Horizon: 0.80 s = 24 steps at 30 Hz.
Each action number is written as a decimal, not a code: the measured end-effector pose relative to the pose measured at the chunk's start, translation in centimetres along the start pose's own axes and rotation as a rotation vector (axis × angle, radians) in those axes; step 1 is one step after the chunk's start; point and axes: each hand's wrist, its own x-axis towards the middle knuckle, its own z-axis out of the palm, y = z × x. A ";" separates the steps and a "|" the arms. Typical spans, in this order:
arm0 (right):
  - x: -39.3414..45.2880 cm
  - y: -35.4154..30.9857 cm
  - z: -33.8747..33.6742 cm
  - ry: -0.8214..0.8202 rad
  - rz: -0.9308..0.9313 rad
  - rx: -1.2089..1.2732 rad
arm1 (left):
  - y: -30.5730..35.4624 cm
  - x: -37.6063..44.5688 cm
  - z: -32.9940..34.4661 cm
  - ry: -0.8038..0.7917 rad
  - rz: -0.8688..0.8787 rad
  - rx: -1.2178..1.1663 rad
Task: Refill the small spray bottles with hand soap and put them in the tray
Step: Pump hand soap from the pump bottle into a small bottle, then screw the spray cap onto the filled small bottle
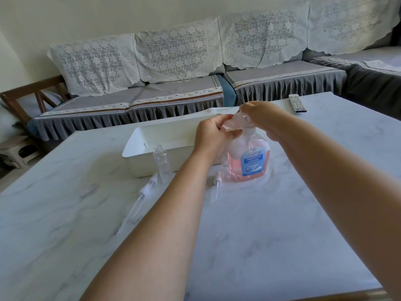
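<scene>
Single head-worn wide-angle view, looking forward and down across marble table (282,224), close above outstretched forearms, sofa (173,83) beyond

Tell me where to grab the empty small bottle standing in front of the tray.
Grip the small spray bottle around its clear, round body, coming from its left: it stands upright and uncapped, the tray wall close behind it, the left forearm close on its right.

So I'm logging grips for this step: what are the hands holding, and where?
Left hand holds a small clear bottle by its body, tilted at the pump of the hand soap bottle. Right hand rests on the pump top.
</scene>
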 end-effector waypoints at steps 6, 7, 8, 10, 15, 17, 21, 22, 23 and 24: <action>0.5 0.8 0.9 0.035 -0.048 -0.027 | -0.3 0.1 0.1 -0.008 -0.003 0.013; 0.4 1.1 1.0 0.034 -0.054 -0.029 | -0.4 0.0 0.2 -0.013 -0.005 0.022; 0.5 1.4 1.2 0.032 -0.060 -0.034 | -0.6 -0.1 0.2 -0.016 -0.007 0.029; 0.4 1.6 1.3 0.028 -0.060 -0.048 | -0.6 -0.2 0.1 -0.020 -0.012 0.032; 0.6 0.7 0.5 0.027 -0.019 0.049 | -0.4 0.2 0.1 -0.012 -0.022 0.014; 0.5 0.7 0.3 0.042 -0.008 0.082 | -0.4 0.3 0.2 0.002 -0.022 0.012; 0.2 0.6 0.1 0.069 -0.094 0.017 | -0.4 0.1 0.1 0.018 -0.040 -0.026; 0.1 0.4 0.0 0.083 -0.132 0.005 | -0.4 0.1 0.1 0.023 -0.048 -0.044; 0.0 0.3 -0.1 0.108 -0.175 -0.012 | -0.5 0.1 0.0 0.029 -0.058 -0.064; -0.1 0.1 -0.2 0.143 -0.222 -0.035 | -0.5 0.2 -0.1 0.038 -0.065 -0.076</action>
